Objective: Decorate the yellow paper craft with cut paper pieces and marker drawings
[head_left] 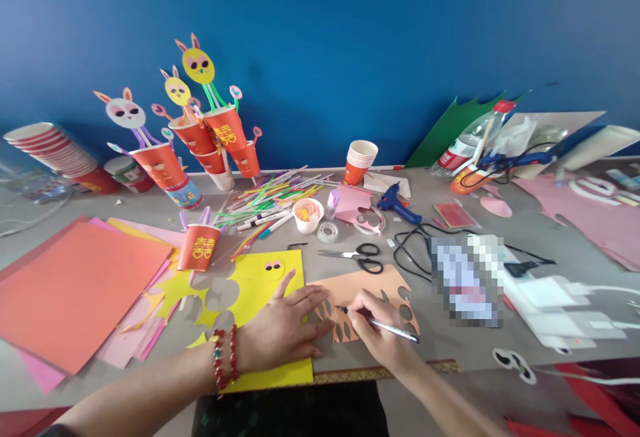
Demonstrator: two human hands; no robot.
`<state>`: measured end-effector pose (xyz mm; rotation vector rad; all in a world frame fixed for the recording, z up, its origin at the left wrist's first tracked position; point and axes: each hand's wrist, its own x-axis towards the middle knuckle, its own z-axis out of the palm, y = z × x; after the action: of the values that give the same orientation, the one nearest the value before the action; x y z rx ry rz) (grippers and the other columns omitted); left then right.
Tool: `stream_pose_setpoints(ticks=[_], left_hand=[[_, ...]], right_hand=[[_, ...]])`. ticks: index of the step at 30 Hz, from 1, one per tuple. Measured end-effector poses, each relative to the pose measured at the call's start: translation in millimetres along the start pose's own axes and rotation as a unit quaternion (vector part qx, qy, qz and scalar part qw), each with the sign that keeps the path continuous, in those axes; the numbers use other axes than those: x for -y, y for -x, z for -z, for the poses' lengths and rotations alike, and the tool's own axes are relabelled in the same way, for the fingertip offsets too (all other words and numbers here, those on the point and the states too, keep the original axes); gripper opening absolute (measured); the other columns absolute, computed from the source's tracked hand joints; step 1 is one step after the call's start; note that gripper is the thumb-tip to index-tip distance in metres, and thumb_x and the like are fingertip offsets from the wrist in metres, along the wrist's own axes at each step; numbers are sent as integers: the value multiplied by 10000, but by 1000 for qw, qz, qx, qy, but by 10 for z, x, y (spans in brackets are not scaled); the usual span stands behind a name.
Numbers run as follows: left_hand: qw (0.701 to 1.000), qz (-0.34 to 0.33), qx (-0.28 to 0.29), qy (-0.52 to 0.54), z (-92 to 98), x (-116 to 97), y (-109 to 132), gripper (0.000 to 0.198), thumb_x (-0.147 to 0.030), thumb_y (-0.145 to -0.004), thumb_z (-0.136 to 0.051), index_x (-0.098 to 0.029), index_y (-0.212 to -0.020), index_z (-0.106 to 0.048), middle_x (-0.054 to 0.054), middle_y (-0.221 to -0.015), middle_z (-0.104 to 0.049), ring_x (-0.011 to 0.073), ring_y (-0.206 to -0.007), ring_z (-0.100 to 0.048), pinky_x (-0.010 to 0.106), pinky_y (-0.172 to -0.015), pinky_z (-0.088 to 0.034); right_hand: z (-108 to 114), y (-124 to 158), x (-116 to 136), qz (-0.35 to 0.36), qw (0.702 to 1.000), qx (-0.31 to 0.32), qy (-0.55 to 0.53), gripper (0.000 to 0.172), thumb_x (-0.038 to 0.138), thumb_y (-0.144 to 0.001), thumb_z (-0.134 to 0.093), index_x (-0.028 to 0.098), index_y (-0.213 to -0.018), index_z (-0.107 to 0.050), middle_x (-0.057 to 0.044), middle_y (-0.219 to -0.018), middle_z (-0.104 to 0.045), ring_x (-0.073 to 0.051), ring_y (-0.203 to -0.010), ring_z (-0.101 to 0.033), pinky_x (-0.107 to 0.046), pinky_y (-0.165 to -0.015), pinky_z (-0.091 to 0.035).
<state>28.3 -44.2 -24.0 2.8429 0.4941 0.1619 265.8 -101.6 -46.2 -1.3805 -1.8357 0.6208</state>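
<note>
My left hand (277, 327) lies flat with fingers spread on a yellow sheet (293, 372), its fingertips reaching over the left edge of a peach paper (370, 288). That peach paper has several round and leaf-shaped holes cut in it. My right hand (383, 330) grips a pen (397, 332), with the tip down on the peach paper near my left fingers. On the yellow sheet, above my left hand, is a small face with dark eyes (273, 266). Black-handled scissors (364, 254) rest just beyond the peach paper.
Coloured sheets (85, 290) and a red cup (200, 248) are at left. Decorated cups with paper rabbit faces (199, 65) stand behind. Farther back are pipe cleaners (273, 194), a white bowl (307, 224), tape (328, 231) and a blue glue gun (399, 204). A cable (413, 260) and chargers (547, 290) lie at right.
</note>
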Motion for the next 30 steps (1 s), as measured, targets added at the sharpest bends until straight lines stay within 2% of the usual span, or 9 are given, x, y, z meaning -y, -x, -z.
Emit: stream_pose_setpoints(ticks=[30], left_hand=[[1000,1,-19,2,4,-3,-3,365,-449,-949,-577,-306,-1284,-604,96,-1514,-457,262,-1408,-400,548,-1218,-13]], right_hand=[[17,11,9,-2,1000,1,-12,233,170,-906,-439,233,-682,-423,68,-524,-422,-113,-450,-412,-226,-488,-314]])
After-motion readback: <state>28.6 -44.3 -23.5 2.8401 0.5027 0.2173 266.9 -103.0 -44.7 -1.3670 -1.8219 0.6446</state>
